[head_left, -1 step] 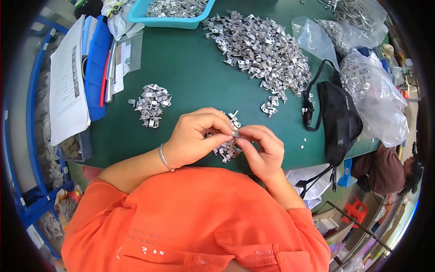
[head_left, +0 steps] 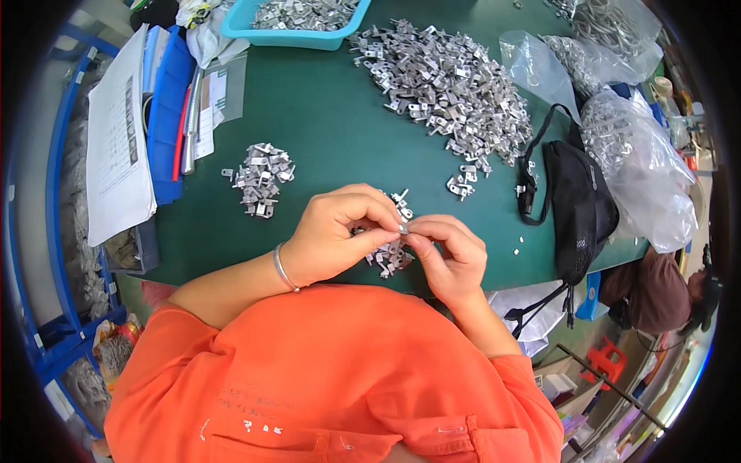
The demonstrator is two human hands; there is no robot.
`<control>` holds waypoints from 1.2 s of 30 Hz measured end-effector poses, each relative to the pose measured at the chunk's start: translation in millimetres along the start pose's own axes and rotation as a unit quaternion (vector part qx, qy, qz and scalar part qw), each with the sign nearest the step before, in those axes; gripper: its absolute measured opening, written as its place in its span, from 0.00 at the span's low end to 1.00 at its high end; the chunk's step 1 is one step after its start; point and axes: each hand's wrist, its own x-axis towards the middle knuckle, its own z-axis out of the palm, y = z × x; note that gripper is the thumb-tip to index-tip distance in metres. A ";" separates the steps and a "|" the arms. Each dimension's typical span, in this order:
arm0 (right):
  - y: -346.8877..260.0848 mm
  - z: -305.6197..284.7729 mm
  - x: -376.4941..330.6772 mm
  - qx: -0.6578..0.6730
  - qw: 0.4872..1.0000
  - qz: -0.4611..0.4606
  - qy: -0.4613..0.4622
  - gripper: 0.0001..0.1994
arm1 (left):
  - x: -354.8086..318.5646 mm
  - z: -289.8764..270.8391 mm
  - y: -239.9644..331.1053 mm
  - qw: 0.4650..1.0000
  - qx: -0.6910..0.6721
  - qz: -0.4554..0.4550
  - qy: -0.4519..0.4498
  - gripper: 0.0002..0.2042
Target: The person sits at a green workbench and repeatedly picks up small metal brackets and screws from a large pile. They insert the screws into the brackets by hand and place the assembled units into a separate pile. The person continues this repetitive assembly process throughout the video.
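My left hand [head_left: 345, 225] and my right hand [head_left: 450, 251] meet over the near edge of the green table. Thumb and fingers of each are pinched on one small metal bracket [head_left: 403, 229], mostly covered by the fingertips. Beneath and between the hands lies a small pile of metal brackets [head_left: 391, 261], partly hidden by the left hand. Another small pile [head_left: 263, 179] sits to the left, apart from my hands. Farther off to the right spreads a large heap of the same silvery brackets [head_left: 448, 89], with a few loose ones [head_left: 461, 184] at its near end.
A light-blue basket [head_left: 297, 37] of metal parts stands at the far side. Left are a blue file holder [head_left: 171, 116] and papers [head_left: 120, 147]. A black bag [head_left: 579, 201] and clear plastic bags of parts [head_left: 641, 170] line the right. Another person [head_left: 652, 289] is beyond the table's right.
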 end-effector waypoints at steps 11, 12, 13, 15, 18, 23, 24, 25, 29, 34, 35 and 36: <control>-2.5 7.0 -1.9 0.045 0.996 -0.006 0.080 0.09 | -1.7 2.9 -8.7 0.982 -0.181 -0.052 0.025 0.08; -2.5 7.3 -2.1 0.033 0.996 -0.017 0.085 0.10 | -1.9 2.8 -9.8 0.981 -0.185 -0.059 0.025 0.08; -2.6 6.9 -2.3 0.019 0.995 -0.029 0.091 0.10 | -1.1 2.9 -10.3 0.980 -0.189 -0.066 0.023 0.08; -2.8 7.8 -3.2 0.008 0.995 -0.041 0.094 0.11 | -0.9 3.1 -7.1 0.980 -0.182 -0.083 0.016 0.08; -5.4 5.4 -1.2 -0.043 0.992 -0.093 0.067 0.13 | -0.5 4.1 -8.7 0.994 -0.104 -0.032 0.001 0.08; 19.0 -28.1 11.8 -0.196 0.968 -0.155 0.017 0.10 | -2.6 -2.3 -2.6 1.000 0.000 0.026 0.002 0.06; 31.1 -39.1 18.3 -0.274 0.952 -0.126 0.051 0.09 | -2.8 -3.6 -3.7 0.999 -0.039 0.016 0.004 0.06; 40.4 -48.9 26.0 -0.351 0.928 -0.095 0.085 0.08 | -1.8 -2.8 -4.8 0.998 -0.064 0.002 0.000 0.06; 58.4 -63.2 40.9 -0.365 0.930 -0.021 0.050 0.08 | -0.7 3.3 -2.3 0.993 -0.111 -0.034 -0.016 0.06; 58.4 -66.1 36.9 -0.336 0.939 -0.032 0.065 0.07 | 1.6 5.2 1.4 0.994 -0.088 -0.065 -0.006 0.06; 56.5 -65.2 35.1 -0.336 0.938 -0.034 0.074 0.07 | 2.0 5.2 0.7 0.994 -0.079 -0.075 -0.010 0.07; 53.6 -62.3 34.9 -0.305 0.945 -0.056 0.101 0.08 | 3.1 8.1 1.9 0.992 -0.092 -0.083 0.001 0.07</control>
